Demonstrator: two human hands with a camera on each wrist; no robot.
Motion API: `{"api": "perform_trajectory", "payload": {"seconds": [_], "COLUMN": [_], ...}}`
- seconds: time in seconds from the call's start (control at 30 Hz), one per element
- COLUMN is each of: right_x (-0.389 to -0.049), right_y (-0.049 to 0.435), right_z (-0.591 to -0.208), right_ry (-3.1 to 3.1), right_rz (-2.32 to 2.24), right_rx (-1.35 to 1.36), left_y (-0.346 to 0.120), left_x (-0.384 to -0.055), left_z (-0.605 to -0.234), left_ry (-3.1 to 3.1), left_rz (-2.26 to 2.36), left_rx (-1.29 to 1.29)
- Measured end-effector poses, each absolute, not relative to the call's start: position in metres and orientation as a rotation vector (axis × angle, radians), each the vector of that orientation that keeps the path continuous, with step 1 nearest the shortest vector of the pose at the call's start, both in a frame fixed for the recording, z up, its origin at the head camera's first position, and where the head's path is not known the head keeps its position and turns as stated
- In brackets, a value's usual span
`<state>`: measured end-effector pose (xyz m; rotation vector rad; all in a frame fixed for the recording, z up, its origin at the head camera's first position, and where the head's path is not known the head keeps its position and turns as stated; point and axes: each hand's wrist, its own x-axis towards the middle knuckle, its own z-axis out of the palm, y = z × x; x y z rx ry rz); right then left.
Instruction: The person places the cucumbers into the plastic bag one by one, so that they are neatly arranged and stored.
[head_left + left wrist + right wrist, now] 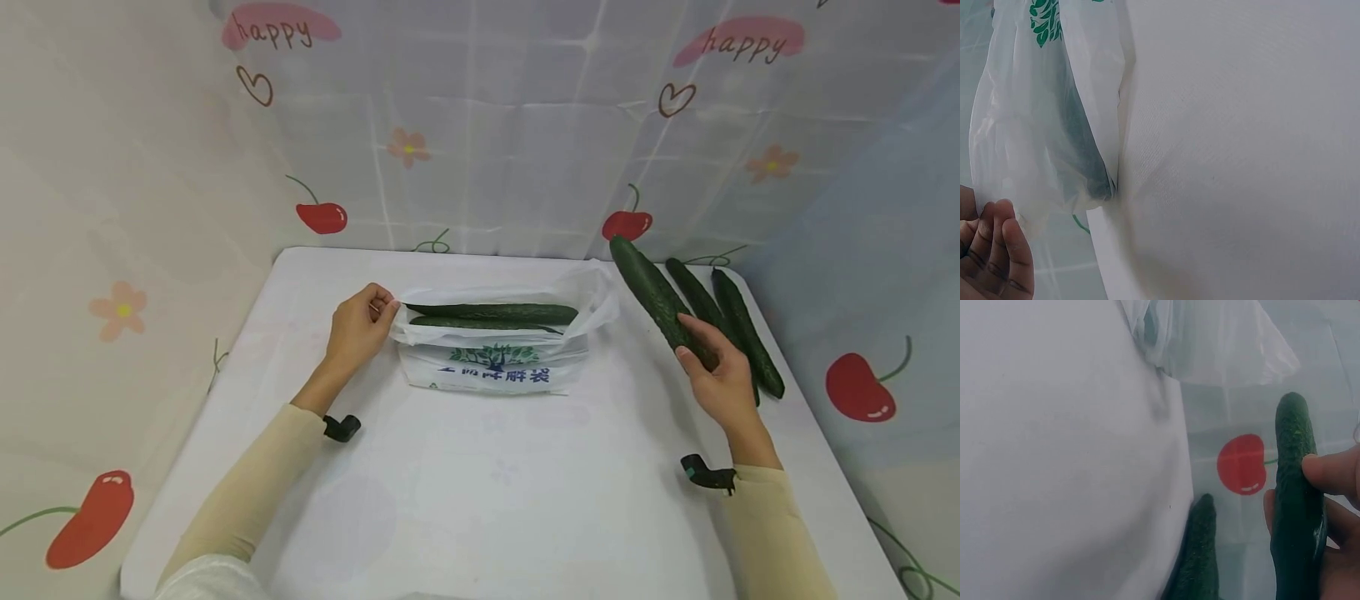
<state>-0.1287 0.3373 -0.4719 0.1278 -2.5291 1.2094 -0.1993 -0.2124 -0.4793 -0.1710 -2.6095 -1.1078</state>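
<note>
On a white counter [495,483], a thin plastic bag [493,360] toward the far edge holds two cucumbers [495,313], its left rim pinched in the left hand's grip [360,331]. Near the right edge, beside two loose cucumbers [744,332], the right hand's grip [718,375] is wrapped around the near end of a raised cucumber [651,287], likely firm, fairly heavy and steadiest held mid-length.

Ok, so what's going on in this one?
A person's left hand holds the left edge of a white plastic bag on the table, its opening showing two cucumbers inside. The right hand grips another cucumber, held outside the bag, to its right. Two more cucumbers lie side by side near the table's right edge.
</note>
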Motion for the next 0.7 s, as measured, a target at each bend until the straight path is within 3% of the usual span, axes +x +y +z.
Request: {"api": "perform_trajectory", "payload": {"seconds": [0.7], "right_x": [-0.131], "right_y": [0.32], "right_z": [-0.448], "right_ry": [-2.45], "right_rz": [1.134], "right_rx": [0.306], "left_y": [-0.214], "left_x": [-0.199], "left_z": [-0.482], "left_ry": [-2.593], "left_rz": [-1.116], "left_rx": [-0.186]}}
